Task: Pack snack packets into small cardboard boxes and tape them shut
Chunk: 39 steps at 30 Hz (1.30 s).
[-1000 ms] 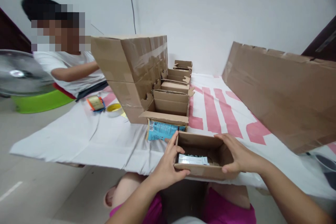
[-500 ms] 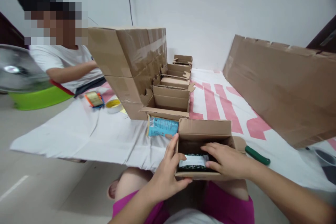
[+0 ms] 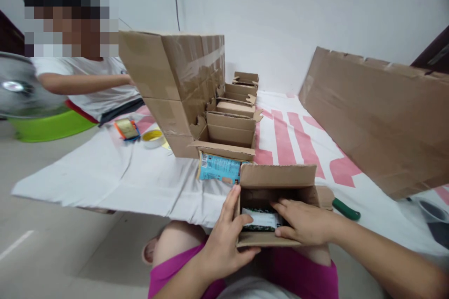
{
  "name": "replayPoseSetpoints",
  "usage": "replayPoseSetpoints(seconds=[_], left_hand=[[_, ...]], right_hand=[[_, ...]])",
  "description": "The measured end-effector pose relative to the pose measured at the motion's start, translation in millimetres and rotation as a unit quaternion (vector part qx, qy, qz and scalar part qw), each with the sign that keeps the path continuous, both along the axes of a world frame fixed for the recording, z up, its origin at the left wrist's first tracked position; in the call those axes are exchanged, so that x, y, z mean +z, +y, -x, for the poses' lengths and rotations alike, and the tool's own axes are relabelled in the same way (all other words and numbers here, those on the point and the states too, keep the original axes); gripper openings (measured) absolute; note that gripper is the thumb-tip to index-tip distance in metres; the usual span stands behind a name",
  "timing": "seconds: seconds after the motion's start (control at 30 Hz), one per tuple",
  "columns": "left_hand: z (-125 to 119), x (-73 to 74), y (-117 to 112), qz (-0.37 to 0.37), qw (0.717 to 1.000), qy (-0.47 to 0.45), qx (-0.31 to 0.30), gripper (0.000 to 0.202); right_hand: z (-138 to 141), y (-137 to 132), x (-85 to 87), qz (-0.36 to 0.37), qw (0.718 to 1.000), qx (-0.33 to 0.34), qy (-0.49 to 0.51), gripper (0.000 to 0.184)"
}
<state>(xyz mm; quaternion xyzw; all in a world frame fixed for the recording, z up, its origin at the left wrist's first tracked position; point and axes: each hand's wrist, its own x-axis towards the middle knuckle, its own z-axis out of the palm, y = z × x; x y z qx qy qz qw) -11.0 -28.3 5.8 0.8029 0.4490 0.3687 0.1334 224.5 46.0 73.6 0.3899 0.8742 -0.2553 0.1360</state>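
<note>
An open cardboard box sits in front of me at the table's edge, tilted toward me. Inside lies a dark green packet with a white label. My left hand clasps the box's left wall, its thumb reaching over the rim onto the packet. From the right, my right hand reaches into the box, thumb and fingers around the packet's right end; some fingertips are hidden. Just behind the box's left side lies a blue printed pouch. A green-handled tool rests to the right, its other end hidden.
Several open cardboard boxes stand in a row beyond, beside stacked taped cartons. A large cardboard panel stands at right. Tape rolls and an orange tape dispenser lie left. Another person sits behind the cartons.
The box has shifted slightly down and right in view, with both hands still at it. The other person's arm is stretched farther toward the cartons.
</note>
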Motion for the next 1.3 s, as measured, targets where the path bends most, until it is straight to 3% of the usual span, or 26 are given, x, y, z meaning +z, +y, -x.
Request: replayPoseSetpoints(seconds=[0.3, 0.53, 0.67, 0.83, 1.03, 1.2, 1.3], left_hand=[[-2, 1.3, -1, 0.01, 1.0, -0.009, -0.002, 0.046], [-3, -1.9, 2, 0.016, 1.0, -0.016, 0.01, 0.046], [-2, -2.4, 5, 0.025, 0.999, -0.025, 0.014, 0.049], [-3, -2.3, 6, 0.025, 0.999, -0.028, 0.016, 0.046], [0, -4.5, 5, 0.035, 0.999, -0.021, 0.006, 0.036], [1, -8.8, 4, 0.045, 0.998, -0.043, -0.009, 0.024], [2, -7.0, 4, 0.059, 0.997, -0.044, -0.012, 0.021]], right_hand=[[5, 10, -4.6, 0.016, 0.999, 0.042, -0.018, 0.046], [14, 16, -9.6, 0.011, 1.0, 0.016, 0.02, 0.045], [17, 17, -12.5, -0.022, 0.998, 0.007, 0.06, 0.066], [18, 21, -12.9, -0.011, 0.998, 0.058, -0.026, 0.044], [18, 25, -8.7, 0.033, 0.997, 0.059, -0.045, 0.045], [22, 28, -13.8, -0.04, 0.998, 0.023, -0.031, 0.059], [22, 25, -15.5, -0.072, 0.996, 0.038, -0.028, 0.049]])
